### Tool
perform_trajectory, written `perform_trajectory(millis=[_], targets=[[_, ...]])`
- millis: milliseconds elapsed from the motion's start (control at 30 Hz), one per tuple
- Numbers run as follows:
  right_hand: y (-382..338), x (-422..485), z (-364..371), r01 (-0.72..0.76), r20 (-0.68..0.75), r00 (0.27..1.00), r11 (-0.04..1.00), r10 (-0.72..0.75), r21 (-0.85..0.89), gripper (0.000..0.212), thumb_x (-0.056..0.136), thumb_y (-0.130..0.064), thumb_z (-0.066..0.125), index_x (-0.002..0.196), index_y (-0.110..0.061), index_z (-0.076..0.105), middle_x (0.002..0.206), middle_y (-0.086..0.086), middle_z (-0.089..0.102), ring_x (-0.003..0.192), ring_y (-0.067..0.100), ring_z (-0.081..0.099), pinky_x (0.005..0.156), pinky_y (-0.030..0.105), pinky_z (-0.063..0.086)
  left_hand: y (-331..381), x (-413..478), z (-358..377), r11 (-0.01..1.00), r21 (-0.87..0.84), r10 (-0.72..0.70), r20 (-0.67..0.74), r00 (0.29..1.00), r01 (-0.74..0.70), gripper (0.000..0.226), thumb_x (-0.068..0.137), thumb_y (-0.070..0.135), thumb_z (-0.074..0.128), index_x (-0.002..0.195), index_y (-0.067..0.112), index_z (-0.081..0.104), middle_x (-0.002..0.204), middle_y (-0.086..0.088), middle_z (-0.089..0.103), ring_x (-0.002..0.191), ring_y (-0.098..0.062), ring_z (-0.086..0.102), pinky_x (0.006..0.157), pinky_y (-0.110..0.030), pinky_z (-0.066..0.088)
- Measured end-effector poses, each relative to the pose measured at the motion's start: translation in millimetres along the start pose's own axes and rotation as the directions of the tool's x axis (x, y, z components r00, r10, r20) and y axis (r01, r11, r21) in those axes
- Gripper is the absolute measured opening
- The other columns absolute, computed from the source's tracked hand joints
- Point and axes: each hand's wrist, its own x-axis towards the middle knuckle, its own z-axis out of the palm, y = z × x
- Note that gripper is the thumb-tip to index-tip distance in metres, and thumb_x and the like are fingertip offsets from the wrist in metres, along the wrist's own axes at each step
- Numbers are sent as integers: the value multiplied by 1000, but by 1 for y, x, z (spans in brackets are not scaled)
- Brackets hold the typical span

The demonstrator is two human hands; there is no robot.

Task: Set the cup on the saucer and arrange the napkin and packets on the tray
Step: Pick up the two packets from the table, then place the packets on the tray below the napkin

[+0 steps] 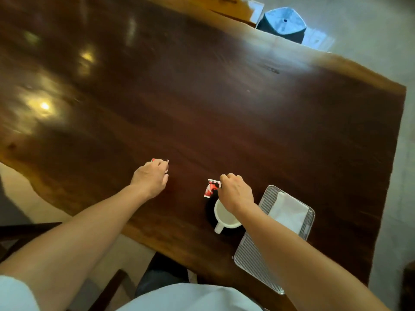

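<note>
A white cup stands on a dark saucer near the table's front edge, its handle pointing toward me. To its right lies a grey ribbed tray with a folded white napkin on its far end. My right hand hovers over the cup and pinches a red and white packet by its top edge. My left hand is closed on a second red packet, mostly hidden under the fingers, low over the table.
The dark polished wooden table stretches far ahead and to the left. A grey stool stands beyond the far edge. A dark chair sits at the near left, and the table edge runs close behind the tray.
</note>
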Motion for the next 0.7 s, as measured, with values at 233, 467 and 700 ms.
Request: perform_trajectory(millis=[233, 467, 700], targets=[[1, 14, 5, -119, 83, 989, 993, 121, -27, 20, 93, -25, 61, 111, -16, 57, 110, 5, 58, 104, 28, 53, 79, 39, 49, -19, 9, 9, 1000, 20, 3, -25, 1000, -3, 43, 93, 33, 63, 131, 17, 50, 128, -6, 51, 107, -27, 60, 82, -40, 56], [-31, 51, 38, -202, 188, 957, 972, 221, -117, 36, 83, -9, 70, 114, -13, 51, 115, 9, 52, 106, 32, 53, 81, 41, 47, -61, 58, 38, 998, -7, 58, 131, 990, -57, 67, 90, 34, 69, 147, 19, 37, 143, -4, 41, 118, -28, 53, 91, -40, 53], [-53, 63, 54, -328, 132, 933, 941, 336, -80, 46, 79, 2, 71, 117, -10, 48, 116, 14, 50, 102, 33, 50, 80, 41, 48, -71, 72, 44, 997, -59, 55, 206, 977, -44, 53, 88, 37, 70, 131, 20, 42, 122, -6, 50, 108, -27, 58, 78, -39, 53]])
